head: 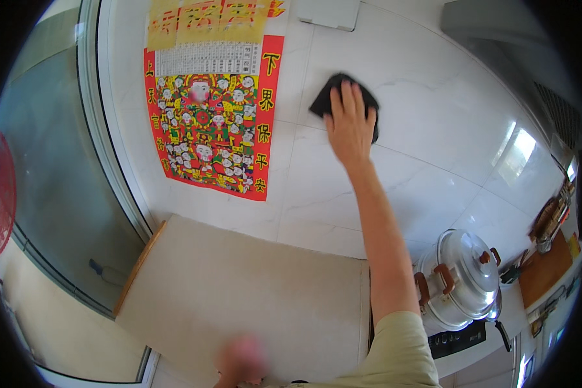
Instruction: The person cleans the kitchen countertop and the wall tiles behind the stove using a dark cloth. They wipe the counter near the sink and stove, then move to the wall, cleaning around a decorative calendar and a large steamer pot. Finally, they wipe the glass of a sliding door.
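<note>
My right hand (351, 126) lies spread over a black cloth (324, 99), pressing it against the white marble-patterned wall tiles (417, 116). The fingers point up the wall, and parts of the cloth show around them. Low in the view, my left hand (242, 359) is a pinkish blur above the beige countertop (252, 286); its fingers and whatever it may hold cannot be made out. Left of the cloth hangs a red-bordered printed poster (208, 131) with many colourful figures and writing.
A shiny steamer pot with brown handles (465, 271) stands on a black-fronted cooktop (458, 339) at right. A range hood (494, 29) juts out at upper right. A glass sliding door (72, 160) borders the left side. A white panel (330, 12) is fixed high on the wall.
</note>
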A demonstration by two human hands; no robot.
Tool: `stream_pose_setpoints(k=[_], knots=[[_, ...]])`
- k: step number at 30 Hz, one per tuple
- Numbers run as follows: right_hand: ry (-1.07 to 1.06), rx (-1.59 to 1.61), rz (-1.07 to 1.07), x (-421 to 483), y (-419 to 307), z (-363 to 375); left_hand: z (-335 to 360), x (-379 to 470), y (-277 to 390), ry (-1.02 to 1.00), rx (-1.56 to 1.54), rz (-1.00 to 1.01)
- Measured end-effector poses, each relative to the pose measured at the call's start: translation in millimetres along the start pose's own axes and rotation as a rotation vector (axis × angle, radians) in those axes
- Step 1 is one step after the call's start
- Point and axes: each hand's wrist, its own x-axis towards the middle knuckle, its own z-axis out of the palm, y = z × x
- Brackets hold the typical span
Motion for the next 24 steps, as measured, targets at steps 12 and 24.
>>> stream_pose_setpoints(k=[12,24], knots=[[0.16,0.03,-0.134,65.8,-16.2,21.2,53.9,1.7,-32.6,0.572,-0.198,-0.028],[-0.214,0.128,-0.208,-106.2,-62.5,41.9,46.2,0.6,-28.6,0.579,-0.221,-0.022]])
